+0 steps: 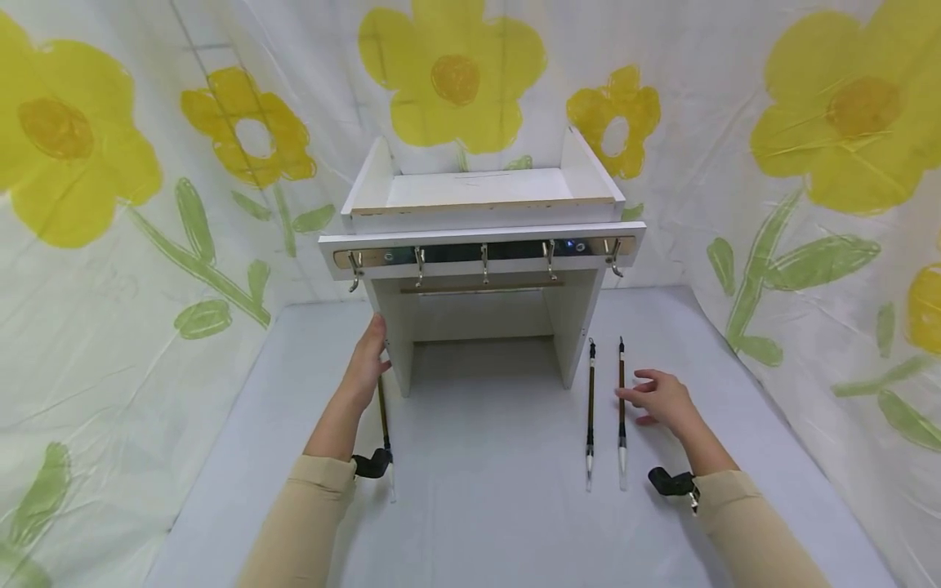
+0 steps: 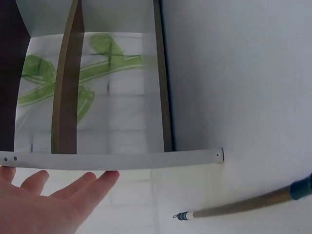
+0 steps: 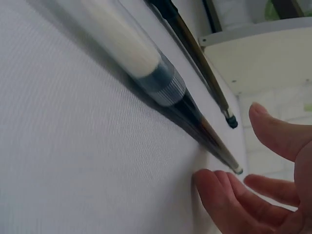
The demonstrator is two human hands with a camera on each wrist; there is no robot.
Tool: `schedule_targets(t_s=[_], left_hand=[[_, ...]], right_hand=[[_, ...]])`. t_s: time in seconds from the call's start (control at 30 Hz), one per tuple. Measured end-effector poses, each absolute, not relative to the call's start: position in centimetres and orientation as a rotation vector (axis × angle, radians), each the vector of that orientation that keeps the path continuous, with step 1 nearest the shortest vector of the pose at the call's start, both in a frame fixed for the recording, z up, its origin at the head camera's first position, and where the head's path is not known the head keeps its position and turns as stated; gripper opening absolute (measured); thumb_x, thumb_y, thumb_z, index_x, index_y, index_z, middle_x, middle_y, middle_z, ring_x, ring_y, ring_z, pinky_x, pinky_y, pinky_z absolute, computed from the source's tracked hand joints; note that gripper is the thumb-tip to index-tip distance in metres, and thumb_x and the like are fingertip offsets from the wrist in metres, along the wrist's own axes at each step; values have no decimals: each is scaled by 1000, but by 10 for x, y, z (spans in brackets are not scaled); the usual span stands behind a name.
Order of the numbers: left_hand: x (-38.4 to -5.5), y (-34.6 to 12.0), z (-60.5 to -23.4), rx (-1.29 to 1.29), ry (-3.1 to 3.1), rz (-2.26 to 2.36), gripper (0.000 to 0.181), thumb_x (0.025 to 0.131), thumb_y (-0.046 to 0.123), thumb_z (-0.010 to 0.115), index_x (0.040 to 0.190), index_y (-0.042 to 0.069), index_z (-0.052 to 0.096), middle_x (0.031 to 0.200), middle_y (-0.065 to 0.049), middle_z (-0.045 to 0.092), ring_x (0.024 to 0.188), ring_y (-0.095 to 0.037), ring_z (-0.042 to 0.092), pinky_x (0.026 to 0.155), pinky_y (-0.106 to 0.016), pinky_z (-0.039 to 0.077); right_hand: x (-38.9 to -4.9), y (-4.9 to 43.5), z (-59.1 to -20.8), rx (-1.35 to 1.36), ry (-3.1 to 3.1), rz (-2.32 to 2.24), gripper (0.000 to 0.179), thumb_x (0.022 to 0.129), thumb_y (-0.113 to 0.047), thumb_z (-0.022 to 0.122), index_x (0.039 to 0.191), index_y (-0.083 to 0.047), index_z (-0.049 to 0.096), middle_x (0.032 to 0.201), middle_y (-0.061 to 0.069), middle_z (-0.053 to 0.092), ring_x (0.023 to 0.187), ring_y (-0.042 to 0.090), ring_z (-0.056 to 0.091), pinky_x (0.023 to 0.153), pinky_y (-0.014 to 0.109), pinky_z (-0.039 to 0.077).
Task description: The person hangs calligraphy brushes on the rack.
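A white wooden rack with several metal hooks along its front stands on the table. My left hand is at the rack's left side panel, and in the left wrist view its fingertips touch the panel. Beside that hand lies a capped writing brush, partly hidden by the wrist. To the right of the rack lie two more brushes, an inner brush and an outer brush, clear caps towards me. Close beside the outer one is my right hand, fingers apart and relaxed, nothing between them.
The white table runs back to a cloth curtain with yellow flowers, which hangs behind and at both sides. A black wrist camera is strapped on the left wrist, another on the right.
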State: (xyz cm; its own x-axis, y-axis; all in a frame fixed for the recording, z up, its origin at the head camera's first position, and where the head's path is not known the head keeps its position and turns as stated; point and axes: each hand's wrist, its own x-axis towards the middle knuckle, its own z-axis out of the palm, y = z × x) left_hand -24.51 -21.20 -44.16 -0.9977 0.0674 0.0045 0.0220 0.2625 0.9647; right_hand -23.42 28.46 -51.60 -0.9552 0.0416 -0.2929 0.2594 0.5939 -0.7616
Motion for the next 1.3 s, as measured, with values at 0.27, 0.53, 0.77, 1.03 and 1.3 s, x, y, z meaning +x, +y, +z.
schedule_targets(t_s=[0.27,0.53,0.77,1.03,1.3], left_hand=[[-231,-202,-415,45,2412,1878,68,109,52,9,163,12,-1,170,-15,-1,155,-43,9,119,-64,25],[-222,-196,-402,38,2372,1886,68,109,51,11,163,11,-1,170,-16,1,154,-44,11,119,-63,26],[-238,-204,-423,36,2371,1890,69,108,55,11,164,15,-1,170,-15,1,154,-45,11,117,-65,29],[-245,-209,-437,43,2406,1906,81,101,70,13,164,20,2,170,-13,5,153,-45,15,115,-66,31],[-244,-211,-437,30,2433,1891,85,98,75,14,164,23,5,170,-13,9,153,-45,19,112,-66,36]], right_hand=[[-240,273,-519,305,2675,-1170,77,89,-34,78,144,8,43,127,33,57,67,17,69,61,30,60],[-240,269,-518,322,2735,-1091,60,88,-18,78,134,10,50,112,28,62,61,15,66,58,30,55],[-242,268,-520,296,2739,-1121,53,89,-8,69,134,12,50,113,31,62,65,18,68,59,30,59],[-239,266,-513,315,2710,-1262,51,92,-5,59,137,14,49,121,35,59,89,33,69,63,32,62],[-240,260,-501,311,2646,-1412,52,94,-2,56,140,18,45,119,32,57,99,36,66,67,34,64]])
